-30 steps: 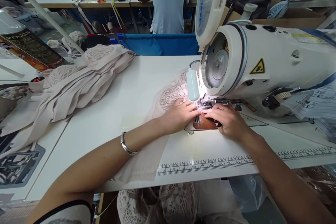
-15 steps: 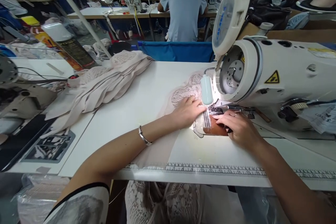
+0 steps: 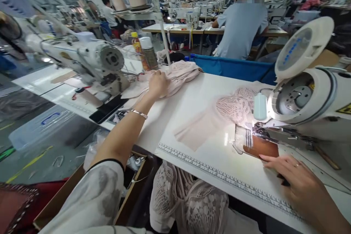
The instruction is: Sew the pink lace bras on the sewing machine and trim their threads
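Note:
My left hand [image 3: 159, 85] is on the pile of pale pink lace-trimmed fabric [image 3: 184, 75] at the table's left, its fingers closed on the cloth. My right hand [image 3: 292, 171] lies low by the sewing machine [image 3: 304, 93], index fingertip at the edge of the brown plate [image 3: 264, 148]. Its other fingers curl around something dark, mostly hidden under the palm. A lace piece [image 3: 233, 108] with a sheer panel lies flat, one end near the lit presser foot [image 3: 259, 130]. The machine's round cover [image 3: 304, 49] stands raised.
A printed ruler [image 3: 219, 173] runs along the table's front edge. Another sewing machine [image 3: 82, 56], a thread cone [image 3: 88, 97] and spray cans [image 3: 149, 53] are to the left. Lace garments [image 3: 189, 204] hang at my lap. A person [image 3: 240, 25] sits ahead beyond blue cloth [image 3: 233, 66].
My left hand has left the lace by the presser foot and reached left to the fabric pile. My right hand has drawn back toward me. The view has turned left.

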A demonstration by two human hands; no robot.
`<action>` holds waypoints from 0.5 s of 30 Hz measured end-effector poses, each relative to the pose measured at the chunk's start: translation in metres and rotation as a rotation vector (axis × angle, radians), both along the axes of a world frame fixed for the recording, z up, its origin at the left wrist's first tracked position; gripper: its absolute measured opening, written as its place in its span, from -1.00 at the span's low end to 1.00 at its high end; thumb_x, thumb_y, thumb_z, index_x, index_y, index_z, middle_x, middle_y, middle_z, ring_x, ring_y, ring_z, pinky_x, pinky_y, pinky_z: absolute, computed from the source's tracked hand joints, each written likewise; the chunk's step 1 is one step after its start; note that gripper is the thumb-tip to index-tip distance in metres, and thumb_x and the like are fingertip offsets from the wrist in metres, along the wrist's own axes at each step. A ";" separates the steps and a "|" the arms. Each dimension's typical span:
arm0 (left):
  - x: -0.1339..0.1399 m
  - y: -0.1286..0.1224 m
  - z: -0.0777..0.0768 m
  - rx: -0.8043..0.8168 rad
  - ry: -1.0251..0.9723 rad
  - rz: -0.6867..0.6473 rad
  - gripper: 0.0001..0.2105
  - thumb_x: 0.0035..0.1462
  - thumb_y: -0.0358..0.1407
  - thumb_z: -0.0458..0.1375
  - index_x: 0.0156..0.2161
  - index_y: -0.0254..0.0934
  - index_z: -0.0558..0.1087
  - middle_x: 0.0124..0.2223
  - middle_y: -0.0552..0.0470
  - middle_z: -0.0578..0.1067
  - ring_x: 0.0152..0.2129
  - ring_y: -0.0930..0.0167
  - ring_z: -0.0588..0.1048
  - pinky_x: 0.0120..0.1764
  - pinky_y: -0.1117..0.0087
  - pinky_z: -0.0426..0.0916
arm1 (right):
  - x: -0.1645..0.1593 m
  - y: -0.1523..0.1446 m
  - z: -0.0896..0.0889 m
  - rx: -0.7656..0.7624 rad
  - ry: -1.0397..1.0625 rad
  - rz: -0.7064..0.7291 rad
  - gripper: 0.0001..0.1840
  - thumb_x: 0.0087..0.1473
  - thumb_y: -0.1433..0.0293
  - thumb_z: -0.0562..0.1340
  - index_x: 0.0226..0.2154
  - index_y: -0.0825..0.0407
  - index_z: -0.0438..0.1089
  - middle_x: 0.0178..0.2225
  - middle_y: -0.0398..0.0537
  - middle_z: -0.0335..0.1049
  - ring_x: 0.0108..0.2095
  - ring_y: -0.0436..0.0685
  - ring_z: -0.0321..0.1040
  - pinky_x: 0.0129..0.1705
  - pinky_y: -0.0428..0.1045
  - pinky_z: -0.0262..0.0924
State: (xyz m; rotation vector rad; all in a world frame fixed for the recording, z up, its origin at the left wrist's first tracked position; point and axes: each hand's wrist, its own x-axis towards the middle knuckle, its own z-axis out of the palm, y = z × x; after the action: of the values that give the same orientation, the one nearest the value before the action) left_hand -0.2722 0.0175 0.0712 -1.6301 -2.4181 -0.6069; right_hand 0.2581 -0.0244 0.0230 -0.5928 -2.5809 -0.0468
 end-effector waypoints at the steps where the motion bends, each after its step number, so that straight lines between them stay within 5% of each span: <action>1: -0.001 -0.002 0.003 -0.016 0.003 0.012 -0.81 0.24 -0.27 0.14 -0.11 -0.34 0.46 0.08 -0.38 0.44 0.11 -0.06 0.37 0.03 -0.09 0.34 | 0.001 -0.001 -0.003 0.001 -0.005 0.007 -0.44 -0.19 0.67 0.06 -0.16 -0.14 0.39 -0.10 -0.13 0.63 -0.22 0.28 0.56 -0.30 0.16 0.39; 5: 0.010 0.000 0.021 0.130 0.026 0.047 -0.86 0.16 -0.31 0.22 -0.19 -0.30 0.45 0.07 -0.33 0.43 0.10 -0.04 0.35 0.05 -0.06 0.34 | 0.004 -0.010 -0.006 0.018 0.012 0.013 -0.39 -0.22 0.66 0.07 -0.15 -0.19 0.39 -0.13 -0.12 0.64 -0.27 0.32 0.56 -0.37 0.19 0.37; 10: 0.040 -0.029 0.044 0.593 0.123 -0.115 -0.77 0.39 -0.27 -0.09 -0.14 -0.20 0.42 0.13 -0.22 0.41 0.23 0.03 0.27 0.25 -0.26 0.07 | -0.008 -0.042 0.010 -0.075 0.221 -0.225 -0.61 0.06 0.58 0.10 -0.19 -0.18 0.44 -0.12 -0.14 0.62 -0.22 0.30 0.57 -0.28 0.19 0.41; 13: 0.080 -0.063 0.038 0.679 0.176 -0.266 -0.76 0.40 -0.19 -0.11 -0.10 -0.13 0.40 0.12 -0.12 0.45 0.27 0.10 0.27 0.30 -0.19 0.10 | -0.030 -0.058 0.030 -0.251 0.502 -0.330 -0.74 0.21 0.48 0.18 -0.28 -0.21 0.51 -0.12 -0.13 0.60 -0.24 0.26 0.57 -0.25 0.14 0.42; 15: 0.112 -0.082 0.027 0.633 0.253 -0.483 -0.79 0.36 -0.10 -0.03 -0.13 -0.08 0.41 0.12 -0.06 0.49 0.26 0.10 0.30 0.24 -0.15 0.23 | -0.048 -0.062 0.044 -0.413 0.588 -0.187 -0.72 0.27 0.43 0.17 -0.37 -0.19 0.54 0.01 -0.08 0.55 -0.09 0.31 0.56 -0.17 0.15 0.45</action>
State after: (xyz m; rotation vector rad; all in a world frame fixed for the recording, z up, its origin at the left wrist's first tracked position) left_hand -0.1598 -0.0644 0.0979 -1.8325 -1.4358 -1.0290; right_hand 0.2100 -0.0864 0.0672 -0.8459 -1.9600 0.5298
